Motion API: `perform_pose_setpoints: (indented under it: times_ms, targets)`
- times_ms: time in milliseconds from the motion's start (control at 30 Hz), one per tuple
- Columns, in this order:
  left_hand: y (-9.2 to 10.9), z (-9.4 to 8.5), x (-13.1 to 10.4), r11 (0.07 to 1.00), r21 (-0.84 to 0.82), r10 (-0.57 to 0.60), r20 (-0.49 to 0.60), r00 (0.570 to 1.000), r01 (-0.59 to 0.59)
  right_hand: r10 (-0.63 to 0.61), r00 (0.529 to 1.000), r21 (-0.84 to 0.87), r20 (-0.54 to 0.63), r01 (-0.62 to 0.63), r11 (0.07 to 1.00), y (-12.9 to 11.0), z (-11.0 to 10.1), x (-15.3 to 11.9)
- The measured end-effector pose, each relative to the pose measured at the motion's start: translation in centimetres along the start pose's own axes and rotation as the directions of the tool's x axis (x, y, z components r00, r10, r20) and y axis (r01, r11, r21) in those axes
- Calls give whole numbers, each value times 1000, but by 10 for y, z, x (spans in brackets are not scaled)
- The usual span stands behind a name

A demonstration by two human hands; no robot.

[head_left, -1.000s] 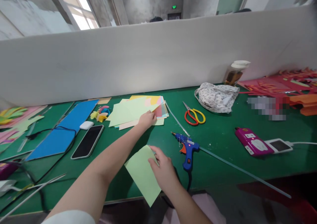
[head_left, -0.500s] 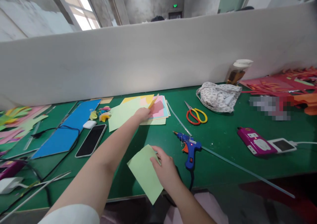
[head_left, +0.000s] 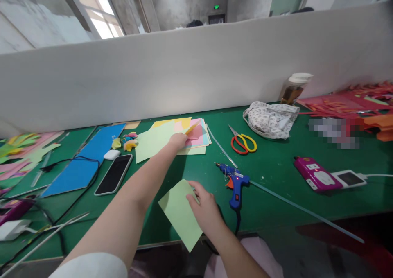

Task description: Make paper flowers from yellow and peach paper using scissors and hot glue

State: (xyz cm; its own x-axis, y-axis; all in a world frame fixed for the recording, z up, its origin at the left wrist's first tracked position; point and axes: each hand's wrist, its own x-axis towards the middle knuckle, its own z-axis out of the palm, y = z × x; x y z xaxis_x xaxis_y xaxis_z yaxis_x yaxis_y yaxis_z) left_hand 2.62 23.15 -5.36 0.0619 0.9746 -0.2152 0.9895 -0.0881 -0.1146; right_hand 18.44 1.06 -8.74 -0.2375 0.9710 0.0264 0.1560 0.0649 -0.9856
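My right hand [head_left: 206,206], near the front edge of the table, grips a light green sheet of paper [head_left: 181,214] between thumb and fingers. The sheet hangs tilted, one corner pointing down. My left arm reaches forward to a pile of coloured paper sheets [head_left: 156,141], with green, yellow, pink and blue showing. There my left hand [head_left: 179,140] is closed on a narrow yellow strip-like piece [head_left: 192,128], which slants up to the right over the pink sheets. Its fingertips are partly hidden, and whether this piece is a raised paper edge is unclear.
Right of the pile lie scissors [head_left: 242,142], a blue glue gun [head_left: 236,184] with a long glue stick [head_left: 307,210], a cloth pouch [head_left: 270,120], a bottle [head_left: 294,89] and a purple power bank [head_left: 317,175]. Leftward are a phone [head_left: 114,175], blue board [head_left: 82,159] and cables.
My left hand has moved slightly right over the pile, and the yellow piece has tipped lower to the right. The right hand and green sheet are almost unchanged.
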Motion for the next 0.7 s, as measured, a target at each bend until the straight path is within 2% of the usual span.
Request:
perform_pose_setpoints:
  times_ms: [167, 400, 500, 600, 700]
  targets:
    - [7, -5, -5, 996, -70, -58, -102, 993, 51, 14, 1000, -3, 5, -14, 1000, 0, 1, 1]
    - [29, -10, -9, 979, -204, -48, -183, 982, 9, 6, 1000, 12, 8, -6, 1000, -1, 3, 2]
    - [30, -10, -7, 962, -274, -47, -211, 976, -13, 11, 1000, 7, 24, -12, 1000, 1, 3, 2]
    - [24, -14, -7, 944, -319, -23, -308, 951, -81, 16, 1000, -1, 26, -16, 1000, 2, 4, 2]
    - [18, -23, -11, 931, -330, -1, -432, 902, -157, 13, 1000, 6, 21, -13, 1000, 2, 4, 2]
